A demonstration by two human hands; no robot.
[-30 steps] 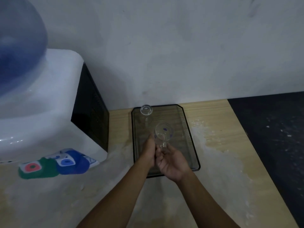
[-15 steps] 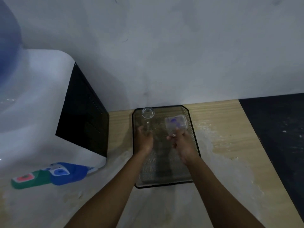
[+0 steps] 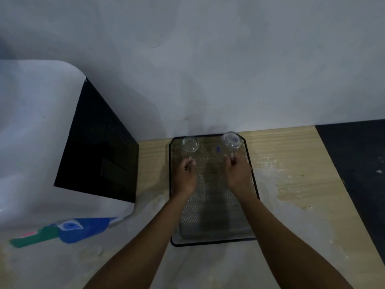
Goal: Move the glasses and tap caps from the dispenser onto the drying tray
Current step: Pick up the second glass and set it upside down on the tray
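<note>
A black mesh drying tray (image 3: 214, 230) lies on the wooden table against the wall. Two clear glasses with handles are at its far end. The plain glass (image 3: 190, 144) sits at the far left corner, and my left hand (image 3: 186, 177) pinches its handle. At the far right corner is the glass with blue print (image 3: 231, 140), whose handle is gripped by my right hand (image 3: 239, 174). The white water dispenser (image 3: 37, 130) stands at the left, with its green and blue taps (image 3: 62, 231) at the lower left.
The dispenser's black side panel (image 3: 100, 151) stands close to the tray's left edge. A grey wall runs behind the table. The table's right edge borders a dark floor (image 3: 358, 174). Pale stained wood (image 3: 291, 174) lies right of the tray.
My right hand carried the blue-printed glass from the tray's middle to its far right corner. My left hand moved up to the plain glass's handle. The view shifted left and down.
</note>
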